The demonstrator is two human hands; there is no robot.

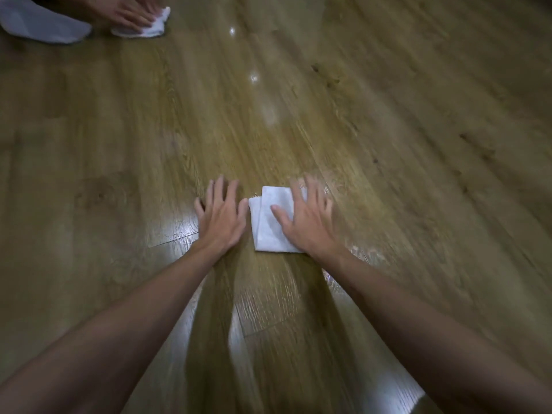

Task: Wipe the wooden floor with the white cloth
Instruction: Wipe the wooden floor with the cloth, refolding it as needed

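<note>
A folded white cloth [267, 222] lies flat on the wooden floor [388, 144] in the middle of the view. My right hand [307, 216] presses down on the cloth's right half with its fingers spread and straight. Just left of the cloth, my left hand [221, 215] rests flat on the bare floor with fingers spread, its thumb close to the cloth's left edge. Both forearms reach forward from the bottom of the view. The picture is blurred by motion.
At the top left another person's hand [131, 11] presses a second white cloth [143, 28] on the floor, beside a pale garment [38, 23]. Glossy light reflections streak the planks ahead of and beneath my arms.
</note>
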